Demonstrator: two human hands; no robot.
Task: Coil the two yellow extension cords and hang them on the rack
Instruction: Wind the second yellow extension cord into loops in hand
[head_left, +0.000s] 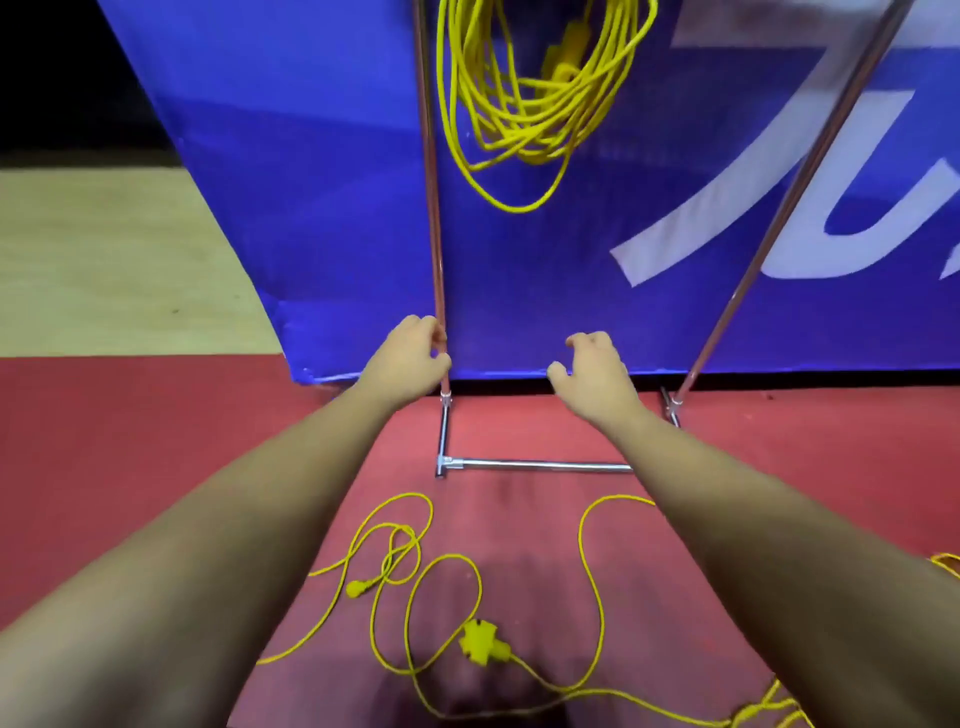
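First cord (524, 140) hanging coiled high on rack (540, 465), beside left pole (434, 208), keeping tidy off floor (156, 441). Second cord (480, 642) lying loose on floor, waiting for coiling. Left hand (408, 358) curling at left pole, maybe steadying rack; cannot tell if gripping. Right hand (597, 379) hanging loose, holding nothing. Second cord lying well below both hands.
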